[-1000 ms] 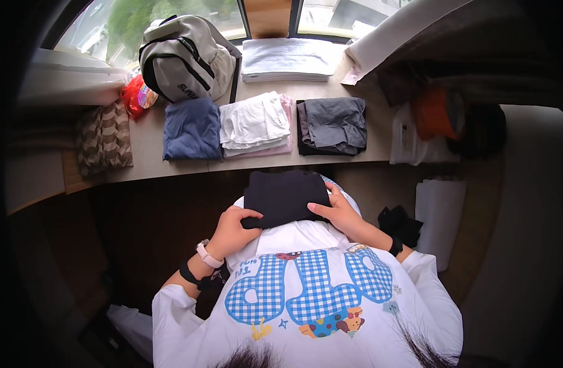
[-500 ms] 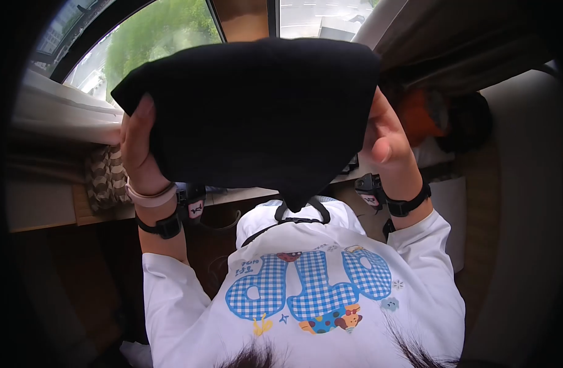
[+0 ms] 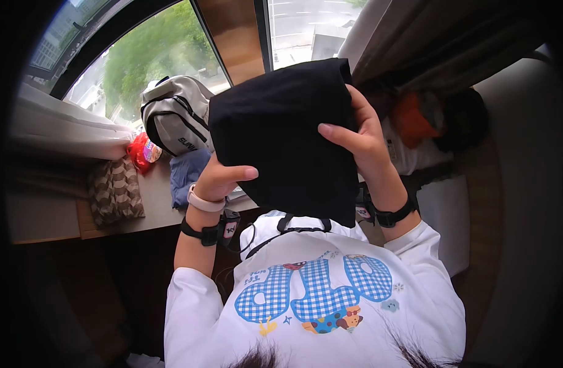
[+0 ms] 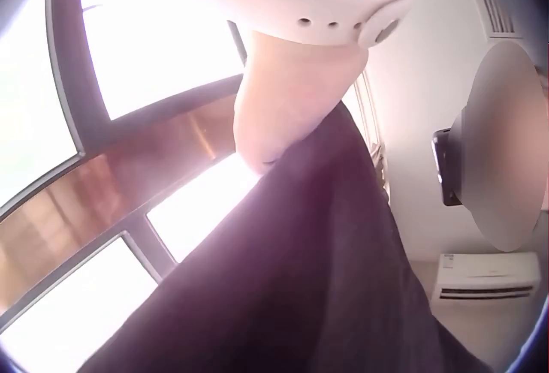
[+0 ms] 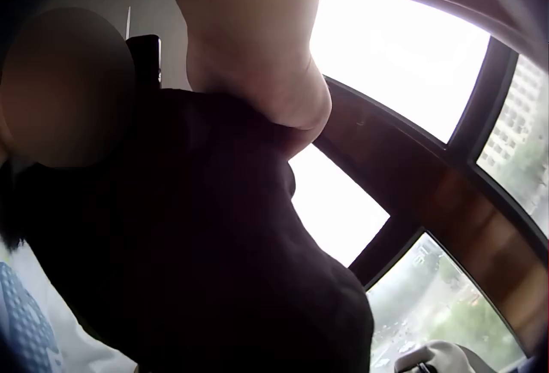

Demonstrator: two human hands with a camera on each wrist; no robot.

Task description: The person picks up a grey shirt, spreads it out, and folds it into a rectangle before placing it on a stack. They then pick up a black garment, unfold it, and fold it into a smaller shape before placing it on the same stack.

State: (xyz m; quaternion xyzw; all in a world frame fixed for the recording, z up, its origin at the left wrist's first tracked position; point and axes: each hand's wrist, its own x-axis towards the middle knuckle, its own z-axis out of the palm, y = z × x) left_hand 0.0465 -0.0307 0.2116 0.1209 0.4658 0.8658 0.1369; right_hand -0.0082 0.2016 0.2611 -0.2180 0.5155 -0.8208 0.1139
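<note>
A black cloth (image 3: 281,135) is held up in front of the chest in the head view, folded into a rough rectangle. My left hand (image 3: 223,178) grips its lower left edge, thumb on the near face and fingers hidden behind. At the upper right edge my right hand (image 3: 364,138) pinches it, thumb in front. In the left wrist view the dark cloth (image 4: 300,261) hangs from the left hand (image 4: 296,99). The right wrist view shows the cloth (image 5: 197,236) below the right hand (image 5: 257,64).
Behind the cloth, a ledge under the windows holds a grey backpack (image 3: 177,116), a folded blue garment (image 3: 186,175), a red package (image 3: 143,152) and a patterned brown bundle (image 3: 116,190). An orange item (image 3: 416,115) and a white plastic bag (image 3: 404,147) lie to the right.
The black cloth rose from the lap, was spread wide in the air, and now is narrower between the hands. Both hands moved up with it, then closer together.
</note>
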